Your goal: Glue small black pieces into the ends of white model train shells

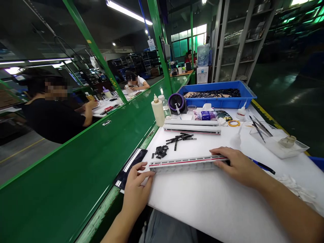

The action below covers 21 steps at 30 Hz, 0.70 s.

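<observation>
A long white model train car body [187,161] with a red stripe and a row of windows lies tilted over the white work surface. My right hand [234,163] grips its right end between thumb and fingers. My left hand [138,182] is at the left end, its fingertips curled and touching the corner. Behind the car body lie a pile of small black pieces [160,152] and several longer black strips [181,137]. Another white train car body [192,130] rests farther back.
Behind stand a blue bin [217,102] of black parts, a cream squeeze bottle [158,111] and a yellow tape roll [234,123]. On the right are tweezers [257,129], a tray [280,148] and a blue-handled tool [263,166]. A green partition [76,168] runs along the left; co-workers sit beyond.
</observation>
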{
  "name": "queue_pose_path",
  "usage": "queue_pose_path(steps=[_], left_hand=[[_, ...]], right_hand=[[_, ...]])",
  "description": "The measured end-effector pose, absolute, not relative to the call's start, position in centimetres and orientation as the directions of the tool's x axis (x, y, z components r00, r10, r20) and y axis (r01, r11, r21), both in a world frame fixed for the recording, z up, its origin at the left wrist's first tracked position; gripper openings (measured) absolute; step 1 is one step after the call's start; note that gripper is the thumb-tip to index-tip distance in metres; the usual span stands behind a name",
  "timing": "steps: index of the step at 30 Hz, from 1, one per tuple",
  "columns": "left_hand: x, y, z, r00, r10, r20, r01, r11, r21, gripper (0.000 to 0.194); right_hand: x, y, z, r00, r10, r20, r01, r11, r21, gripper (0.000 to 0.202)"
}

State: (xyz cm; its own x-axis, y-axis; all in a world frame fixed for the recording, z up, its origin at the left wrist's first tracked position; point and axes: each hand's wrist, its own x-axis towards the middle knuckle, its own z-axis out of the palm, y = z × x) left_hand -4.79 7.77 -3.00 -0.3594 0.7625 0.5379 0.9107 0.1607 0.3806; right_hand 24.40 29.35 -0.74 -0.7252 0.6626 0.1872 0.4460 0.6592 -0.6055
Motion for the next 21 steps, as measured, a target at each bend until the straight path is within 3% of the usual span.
queue_pose_path(steps=[5, 12, 16, 18, 21], left_hand=[[-5.1, 7.8, -3.3, -0.262, 0.828, 0.495, 0.956, 0.152, 0.251, 0.025], [-6.4, 8.4, -1.6, -0.086, 0.929, 0.359, 0.992, 0.113, -0.055, 0.030], [-6.7, 8.8, -1.2, -0.058, 0.941, 0.334, 0.994, 0.088, -0.073, 0.033], [-7.0, 9.0, -1.3, -0.054, 0.939, 0.339, 0.996, 0.075, -0.048, 0.034], [-7.7, 9.3, -1.4, -0.026, 0.941, 0.337, 0.999, 0.035, -0.022, 0.033]], right_hand=[[24.3, 29.5, -0.5, -0.762, 0.624, 0.173, 0.425, 0.684, -0.593, 0.030], [24.5, 29.5, -0.5, -0.759, 0.624, 0.185, 0.402, 0.673, -0.621, 0.025], [24.6, 29.3, -0.3, -0.732, 0.610, 0.304, 0.342, 0.714, -0.610, 0.020], [24.9, 29.3, 0.2, -0.590, 0.660, 0.465, 0.327, 0.722, -0.610, 0.014], [25.6, 29.8, 0.9, -0.130, 0.773, 0.620, 0.422, 0.610, -0.671, 0.013]])
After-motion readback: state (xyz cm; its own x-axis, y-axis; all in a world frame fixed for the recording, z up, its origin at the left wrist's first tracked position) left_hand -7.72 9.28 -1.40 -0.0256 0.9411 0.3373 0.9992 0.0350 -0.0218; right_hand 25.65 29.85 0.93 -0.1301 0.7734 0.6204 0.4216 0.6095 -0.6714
